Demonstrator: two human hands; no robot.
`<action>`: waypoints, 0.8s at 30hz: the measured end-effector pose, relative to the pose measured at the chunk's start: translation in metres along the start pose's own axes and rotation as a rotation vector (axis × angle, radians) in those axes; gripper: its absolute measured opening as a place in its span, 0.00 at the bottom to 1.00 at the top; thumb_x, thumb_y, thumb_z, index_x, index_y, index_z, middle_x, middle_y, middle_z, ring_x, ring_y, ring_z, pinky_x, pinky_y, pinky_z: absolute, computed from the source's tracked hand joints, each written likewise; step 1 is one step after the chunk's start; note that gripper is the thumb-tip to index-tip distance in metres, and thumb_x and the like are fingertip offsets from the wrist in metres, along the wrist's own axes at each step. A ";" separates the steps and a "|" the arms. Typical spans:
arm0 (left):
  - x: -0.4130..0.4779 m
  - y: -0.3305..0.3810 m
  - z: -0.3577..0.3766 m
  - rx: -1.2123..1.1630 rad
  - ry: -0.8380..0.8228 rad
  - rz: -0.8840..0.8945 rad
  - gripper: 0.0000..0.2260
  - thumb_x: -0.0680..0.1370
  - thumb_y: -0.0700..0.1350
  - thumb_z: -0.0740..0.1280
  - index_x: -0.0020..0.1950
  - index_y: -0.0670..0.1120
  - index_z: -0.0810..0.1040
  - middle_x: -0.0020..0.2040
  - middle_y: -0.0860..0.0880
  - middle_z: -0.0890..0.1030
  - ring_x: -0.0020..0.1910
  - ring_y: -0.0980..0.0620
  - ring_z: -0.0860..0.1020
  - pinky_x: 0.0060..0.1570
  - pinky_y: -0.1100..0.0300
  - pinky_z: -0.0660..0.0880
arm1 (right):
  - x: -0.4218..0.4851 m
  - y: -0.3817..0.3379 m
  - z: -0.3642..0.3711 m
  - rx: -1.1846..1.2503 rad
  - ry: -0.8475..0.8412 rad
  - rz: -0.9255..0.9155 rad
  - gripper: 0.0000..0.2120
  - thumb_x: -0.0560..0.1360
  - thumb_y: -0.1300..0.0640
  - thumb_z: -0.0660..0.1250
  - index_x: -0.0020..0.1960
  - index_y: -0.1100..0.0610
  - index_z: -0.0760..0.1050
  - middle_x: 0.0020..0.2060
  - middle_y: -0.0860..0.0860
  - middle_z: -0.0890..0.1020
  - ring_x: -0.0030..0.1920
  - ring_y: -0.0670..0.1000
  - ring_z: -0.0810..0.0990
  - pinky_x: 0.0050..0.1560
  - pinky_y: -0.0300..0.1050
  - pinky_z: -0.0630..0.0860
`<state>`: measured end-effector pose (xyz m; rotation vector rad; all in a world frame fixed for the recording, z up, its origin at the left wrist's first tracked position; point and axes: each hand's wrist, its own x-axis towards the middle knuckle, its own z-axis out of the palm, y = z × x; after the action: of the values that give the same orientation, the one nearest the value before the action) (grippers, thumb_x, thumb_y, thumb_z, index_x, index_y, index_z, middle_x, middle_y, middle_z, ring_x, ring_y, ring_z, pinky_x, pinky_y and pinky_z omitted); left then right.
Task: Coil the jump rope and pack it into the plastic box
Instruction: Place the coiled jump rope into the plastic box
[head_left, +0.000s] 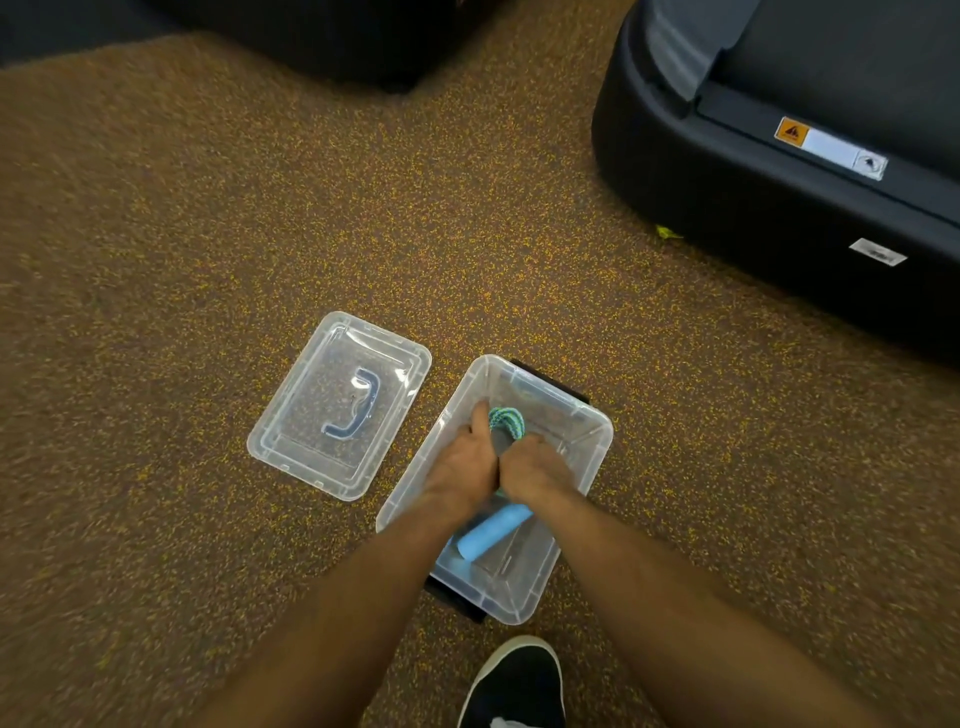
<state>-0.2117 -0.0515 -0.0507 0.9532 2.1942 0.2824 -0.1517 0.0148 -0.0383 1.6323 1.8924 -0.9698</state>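
Your fingers (480, 415) on both hands are curled down over the coiled jump rope (506, 422), pressing it into the far half of the plastic box (597, 441). Your left hand (460, 465) and right hand (535, 467) touch at the middle, so how tightly each grips is hidden. One blue handle (493, 531) lies near the close end; I cannot tell where the second is.

When you let go, the coil may spring open and ride over the rim, since nothing ties it. The light box could also skid on the floor (208, 208).

Count: one box, one lid (340, 405) just beside it, one rope, one shoe (514, 686).
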 end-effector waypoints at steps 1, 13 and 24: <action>-0.001 0.000 0.000 -0.015 0.020 0.013 0.34 0.80 0.38 0.65 0.79 0.45 0.48 0.60 0.37 0.77 0.50 0.42 0.78 0.49 0.54 0.73 | -0.001 0.000 -0.002 -0.045 0.007 -0.007 0.18 0.81 0.57 0.59 0.68 0.64 0.68 0.64 0.59 0.79 0.62 0.59 0.80 0.48 0.46 0.72; -0.030 0.009 -0.003 0.455 0.058 0.159 0.23 0.82 0.38 0.59 0.76 0.42 0.56 0.67 0.39 0.67 0.60 0.42 0.76 0.54 0.54 0.75 | -0.025 0.003 -0.022 -0.673 0.223 -0.405 0.16 0.83 0.60 0.56 0.70 0.59 0.66 0.65 0.60 0.71 0.63 0.58 0.76 0.56 0.50 0.77; -0.021 0.005 0.003 0.773 -0.024 0.146 0.19 0.85 0.40 0.51 0.75 0.35 0.59 0.69 0.36 0.69 0.66 0.43 0.73 0.55 0.56 0.76 | -0.006 0.008 -0.024 -1.131 0.116 -0.468 0.18 0.83 0.53 0.53 0.67 0.51 0.75 0.66 0.53 0.76 0.66 0.55 0.74 0.62 0.51 0.70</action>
<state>-0.1969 -0.0634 -0.0393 1.5086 2.2334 -0.5554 -0.1406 0.0298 -0.0201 0.5892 2.2682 0.1508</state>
